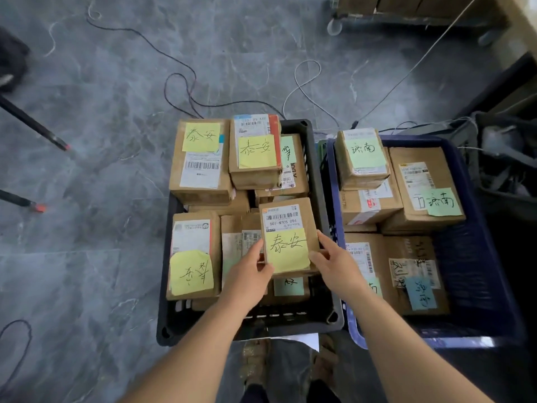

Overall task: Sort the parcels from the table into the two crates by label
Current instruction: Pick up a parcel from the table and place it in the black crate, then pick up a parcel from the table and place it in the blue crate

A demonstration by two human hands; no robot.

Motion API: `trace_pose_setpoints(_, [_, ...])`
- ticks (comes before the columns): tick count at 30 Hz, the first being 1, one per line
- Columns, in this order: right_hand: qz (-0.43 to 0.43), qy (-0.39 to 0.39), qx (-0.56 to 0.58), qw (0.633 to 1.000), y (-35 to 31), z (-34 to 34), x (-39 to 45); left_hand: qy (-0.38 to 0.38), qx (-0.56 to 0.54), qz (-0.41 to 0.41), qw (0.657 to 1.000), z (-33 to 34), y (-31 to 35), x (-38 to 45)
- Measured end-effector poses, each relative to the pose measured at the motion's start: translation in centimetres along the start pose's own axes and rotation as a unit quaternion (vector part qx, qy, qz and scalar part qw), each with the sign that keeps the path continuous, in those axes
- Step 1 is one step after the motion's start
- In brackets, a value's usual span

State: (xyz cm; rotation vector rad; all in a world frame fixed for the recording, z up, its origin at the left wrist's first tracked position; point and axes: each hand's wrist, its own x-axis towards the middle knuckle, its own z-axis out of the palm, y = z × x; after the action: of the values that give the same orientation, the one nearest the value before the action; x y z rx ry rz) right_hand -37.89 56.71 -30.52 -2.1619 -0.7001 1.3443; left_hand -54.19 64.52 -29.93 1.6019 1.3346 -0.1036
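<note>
A small cardboard parcel (287, 216) with a barcode label and a yellow handwritten note lies on top of the pile in the black crate (312, 324). My left hand (252, 269) holds its near left corner, thumb on top. My right hand (331, 258) grips its right edge and near right corner. Several other parcels with yellow notes (202, 161) fill the black crate. The blue crate (476, 286) to the right holds parcels with green and blue notes (430, 196).
Both crates stand on a grey marbled floor (87, 257). Loose cables (189, 91) run behind the crates. Black tripod legs with red tips (37, 206) are at the left. A wheeled cart (406, 13) stands at the far back right, clutter (505, 158) at the right.
</note>
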Motion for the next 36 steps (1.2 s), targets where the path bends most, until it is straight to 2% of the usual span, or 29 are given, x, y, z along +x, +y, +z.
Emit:
trace_pose_setpoints(6, [0.009,0.064,-0.156,0.986,-2.0,2.0,2.9,0.01,0.037,0.032,0.999,0.4,-0.7,3.7])
trace_pose_setpoints(12, [0.05,0.052,-0.38,0.922,-2.6,3.1,6.1,-0.005,0.151,0.052,0.987,1.0,-0.9,6.3])
trace_pose_setpoints(17, [0.073,0.018,-0.393,0.917,-4.2,2.5,6.7,-0.01,0.177,0.044,0.983,1.1,-0.4,6.4])
trace_pose_setpoints(20, [0.059,0.024,-0.382,0.922,-4.9,1.9,5.0,-0.03,0.169,0.035,0.984,0.2,0.4,5.5])
trace_pose_setpoints(23, [0.026,0.068,-0.365,0.928,-5.0,0.8,2.1,-0.014,0.176,0.051,0.983,-1.6,1.4,4.1])
trace_pose_setpoints(27, [0.025,0.122,-0.329,0.936,-4.1,-1.8,-2.8,0.012,0.186,0.088,0.979,-3.7,3.1,1.4])
trace_pose_setpoints(32, [0.042,0.179,-0.315,0.931,-3.6,-4.3,-9.4,-0.01,0.236,0.171,0.957,-3.2,6.4,-2.8])
trace_pose_setpoints(36, [0.06,0.247,-0.307,0.917,-3.2,-6.0,-14.7,-0.045,0.275,0.257,0.925,-0.6,10.7,-6.4])
